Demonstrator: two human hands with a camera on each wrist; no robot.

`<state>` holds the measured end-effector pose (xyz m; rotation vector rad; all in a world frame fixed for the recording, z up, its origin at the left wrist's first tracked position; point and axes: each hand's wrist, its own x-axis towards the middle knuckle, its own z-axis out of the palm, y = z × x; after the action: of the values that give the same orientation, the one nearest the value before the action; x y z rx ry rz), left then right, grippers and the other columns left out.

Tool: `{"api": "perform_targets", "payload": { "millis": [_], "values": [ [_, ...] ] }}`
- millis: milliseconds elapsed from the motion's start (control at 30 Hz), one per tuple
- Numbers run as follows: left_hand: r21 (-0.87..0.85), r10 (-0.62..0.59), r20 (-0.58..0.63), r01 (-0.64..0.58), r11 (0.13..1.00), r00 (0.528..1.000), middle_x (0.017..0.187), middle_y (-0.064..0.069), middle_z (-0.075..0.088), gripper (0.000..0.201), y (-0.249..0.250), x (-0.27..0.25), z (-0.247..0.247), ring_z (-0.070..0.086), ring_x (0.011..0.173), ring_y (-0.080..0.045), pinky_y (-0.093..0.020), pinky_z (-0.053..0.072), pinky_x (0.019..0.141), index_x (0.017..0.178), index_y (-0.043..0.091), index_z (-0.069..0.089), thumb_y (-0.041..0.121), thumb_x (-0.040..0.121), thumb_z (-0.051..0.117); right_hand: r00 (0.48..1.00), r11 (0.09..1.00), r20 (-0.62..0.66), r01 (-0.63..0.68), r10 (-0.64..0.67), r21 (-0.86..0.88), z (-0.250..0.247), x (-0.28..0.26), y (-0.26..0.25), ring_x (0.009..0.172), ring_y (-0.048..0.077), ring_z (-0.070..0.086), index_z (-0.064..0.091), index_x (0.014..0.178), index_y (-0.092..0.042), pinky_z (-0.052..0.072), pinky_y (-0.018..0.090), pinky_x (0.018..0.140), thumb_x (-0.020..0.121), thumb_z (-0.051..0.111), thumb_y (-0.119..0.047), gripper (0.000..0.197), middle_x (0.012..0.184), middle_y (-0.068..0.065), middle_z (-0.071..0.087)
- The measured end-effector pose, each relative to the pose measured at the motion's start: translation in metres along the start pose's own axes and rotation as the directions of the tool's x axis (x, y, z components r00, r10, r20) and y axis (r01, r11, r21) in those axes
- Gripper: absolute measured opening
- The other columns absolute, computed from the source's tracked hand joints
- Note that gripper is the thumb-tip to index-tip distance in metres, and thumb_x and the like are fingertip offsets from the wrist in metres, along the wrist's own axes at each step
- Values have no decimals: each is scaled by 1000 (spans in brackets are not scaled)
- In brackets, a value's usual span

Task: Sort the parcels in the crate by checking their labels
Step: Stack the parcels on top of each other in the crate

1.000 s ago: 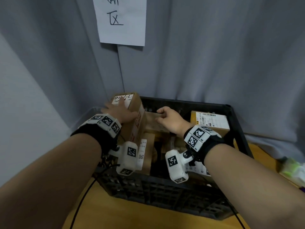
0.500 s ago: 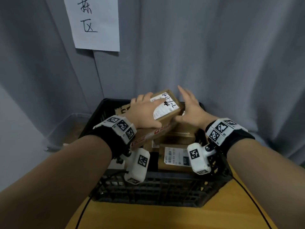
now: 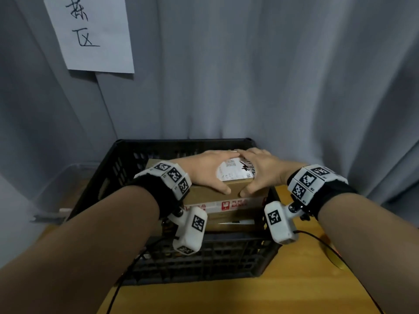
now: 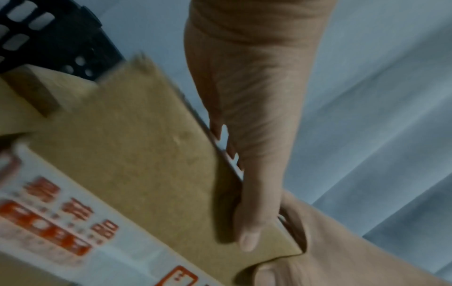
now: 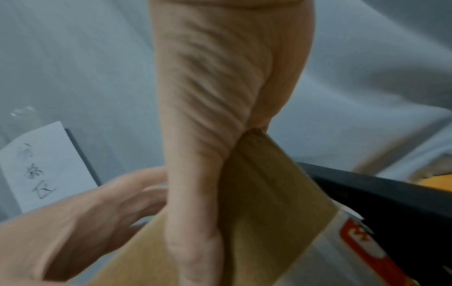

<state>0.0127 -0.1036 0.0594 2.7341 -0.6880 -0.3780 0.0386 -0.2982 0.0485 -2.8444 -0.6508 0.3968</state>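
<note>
Black crate (image 3: 108,177) rests on the yellow table (image 3: 226,298).

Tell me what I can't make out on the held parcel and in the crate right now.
- Label on the cardboard parcel: head view, edges covered by left hand and right hand, print too small.
- Crate contents: head view, the parcel and forearms hide most.
- Red tape print: left wrist view, motion-blurred.

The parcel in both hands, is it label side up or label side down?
Label side up: the parcel's white label faces the camera between the left hand and right hand.
</note>
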Motion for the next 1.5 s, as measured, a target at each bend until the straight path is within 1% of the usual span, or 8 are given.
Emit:
{"api": "perform_targets", "payload": {
  "millis": [167, 433, 567, 733, 867, 1067, 1367, 1500],
  "values": [
    [21, -279, -25, 280, 960, 960, 157, -4, 19, 110, -26, -17, 2, 21, 142, -30, -54, 22, 114, 149, 37, 8, 72, 62, 66, 994, 994, -28, -109, 110, 20, 0, -6, 14, 129, 22, 28, 15, 150, -22, 33, 43, 110, 58, 80, -56, 117, 141, 1, 31],
    [-367, -424, -25, 386, 846, 905, 150, -6, 38, 68, -21, -32, 13, 46, 128, -20, -23, 34, 86, 152, 24, 8, 50, 97, 38, 994, 993, -9, -110, 110, -49, 6, -1, 7, 145, 30, 10, 6, 153, -23, 8, 51, 119, 70, 70, -61, 111, 159, 6, 13],
    [-435, -394, -18, 348, 830, 919, 146, -7, 42, 67, -29, -31, 13, 54, 110, -17, -24, 48, 76, 151, 27, 10, 50, 96, 40, 991, 998, -121, -57, 51, -41, 0, 5, -15, 148, 28, 8, 22, 151, -26, -3, 52, 118, 80, 48, -71, 87, 159, 6, 20],
    [-400, -382, -108, 312, 862, 918, 149, -10, 39, 66, -50, -39, 0, 43, 132, -23, -31, 34, 105, 152, 19, 17, 51, 97, 33, 956, 994, -278, 102, -92, 23, 2, 23, -70, 133, 27, 39, 46, 139, -25, 25, 43, 114, 90, 52, -49, 55, 140, 7, 49],
    [-317, -389, -227, 310, 896, 893, 130, -11, 59, 46, -104, -53, -18, 54, 119, -22, -25, 36, 92, 130, 8, 53, 39, 97, 46, 928, 983, -353, 160, -117, 96, 1, 47, -120, 118, 24, 54, 58, 128, -20, 42, 40, 103, 91, 57, -33, 39, 127, 6, 60],
    [-320, -394, -210, 318, 893, 895, 120, -7, 64, 36, -181, -73, -16, 58, 110, -19, -23, 40, 88, 124, 10, 57, 31, 95, 53, 951, 978, -309, 95, -34, 186, 23, 89, -180, 114, 22, 59, 60, 125, -17, 47, 36, 99, 93, 55, -26, 34, 124, 5, 64],
    [-389, -343, -117, 275, 879, 932, 125, -9, 60, 37, -217, -62, 6, 54, 117, -19, -27, 39, 102, 127, 10, 54, 28, 96, 51, 979, 878, -193, -154, 71, -454, 40, 103, -171, 116, 24, 50, 61, 115, -23, 31, 40, 98, 88, 53, -17, 29, 117, 2, 60],
    [-447, -338, -106, 259, 856, 935, 127, -9, 59, 37, -214, -53, 9, 54, 117, -19, -26, 39, 99, 127, 9, 54, 28, 96, 51, 963, 952, -271, -99, 18, -290, 42, 103, -160, 119, 23, 45, 57, 126, -26, 32, 39, 98, 89, 53, -19, 38, 125, 1, 53]
  ]
}}
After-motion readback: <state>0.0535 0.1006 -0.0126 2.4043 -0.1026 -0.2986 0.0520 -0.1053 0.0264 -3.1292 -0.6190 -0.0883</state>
